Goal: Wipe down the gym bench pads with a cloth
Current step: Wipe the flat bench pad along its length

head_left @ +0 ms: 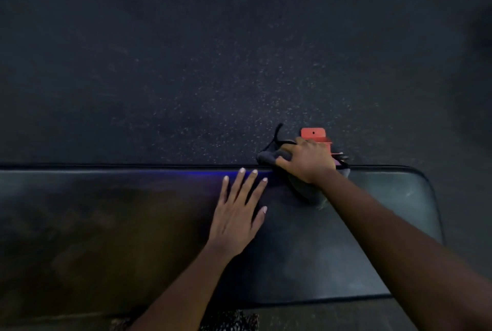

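Dark grey cloth (269, 157) bunched under the right hand (308, 161) at the far edge of the bench pad (106, 224).

Grey folds spill over the pad's far rim toward its right end, part lying on the black padded worktop and part hanging past the edge above the speckled rubber floor (186, 51). The right hand's grip is pressed together on the cloth, fingers curled over the bundle, knuckles up, forearm reaching in diagonally from the lower right. The left hand (239, 213) lies flat on the pad just beside it, palm down, its grip spread wide with fingertips near the far rim, holding nothing; its forearm comes up from the bottom centre. Past the right hand, a red metal bracket (314, 135) shows beyond the pad's edge, with a black strap (277, 133) beside it.
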Motion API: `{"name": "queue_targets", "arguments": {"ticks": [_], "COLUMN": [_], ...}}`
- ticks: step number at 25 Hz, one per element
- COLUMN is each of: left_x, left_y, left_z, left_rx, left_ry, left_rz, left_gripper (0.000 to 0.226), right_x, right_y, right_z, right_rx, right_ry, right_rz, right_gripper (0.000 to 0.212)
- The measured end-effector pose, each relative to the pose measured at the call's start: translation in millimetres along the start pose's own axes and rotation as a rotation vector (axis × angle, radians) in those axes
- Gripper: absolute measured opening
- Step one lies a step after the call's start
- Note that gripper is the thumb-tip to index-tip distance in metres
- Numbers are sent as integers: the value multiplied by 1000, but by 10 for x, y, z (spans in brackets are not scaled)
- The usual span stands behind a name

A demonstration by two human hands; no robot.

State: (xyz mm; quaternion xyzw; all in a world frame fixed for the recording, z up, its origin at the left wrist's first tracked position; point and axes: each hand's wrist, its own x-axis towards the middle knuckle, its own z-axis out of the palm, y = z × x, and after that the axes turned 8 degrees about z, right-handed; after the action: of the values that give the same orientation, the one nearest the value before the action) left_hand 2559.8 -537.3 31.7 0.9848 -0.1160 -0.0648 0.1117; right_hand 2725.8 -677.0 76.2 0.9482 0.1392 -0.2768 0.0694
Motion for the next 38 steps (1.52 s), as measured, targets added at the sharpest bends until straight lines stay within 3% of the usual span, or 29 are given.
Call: {"name": "queue_targets", "arguments": {"ticks": [6, 9, 12, 20, 30, 33, 38], "left_x": [64, 60, 67, 229, 1265, 1405, 1389], "left_y": [58, 72, 53, 355, 1826, 2229, 2380], "left_z": [124, 126, 114, -7, 248, 408, 578], "left_rx": [50, 28, 38, -74, -84, -42, 66], "left_ry": [-18, -20, -23, 16, -7, -36, -49], "left_rz": [19, 21, 36, 10, 246, 334, 369], "left_gripper": [60, 60, 60, 53, 49, 50, 57], "right_x": [-24, -133, -211, -110, 10, 11, -250], "right_y": [538, 163, -138, 298, 2258, 2789, 3126], "right_z": [110, 137, 248, 294, 400, 489, 746], "right_rx": [81, 202, 92, 134, 114, 275, 639], "right_ry": [133, 247, 197, 219, 206, 161, 214], "right_rz": [111, -35, -118, 36, 182, 300, 267], "right_gripper": [42, 54, 46, 40, 43, 42, 42]}}
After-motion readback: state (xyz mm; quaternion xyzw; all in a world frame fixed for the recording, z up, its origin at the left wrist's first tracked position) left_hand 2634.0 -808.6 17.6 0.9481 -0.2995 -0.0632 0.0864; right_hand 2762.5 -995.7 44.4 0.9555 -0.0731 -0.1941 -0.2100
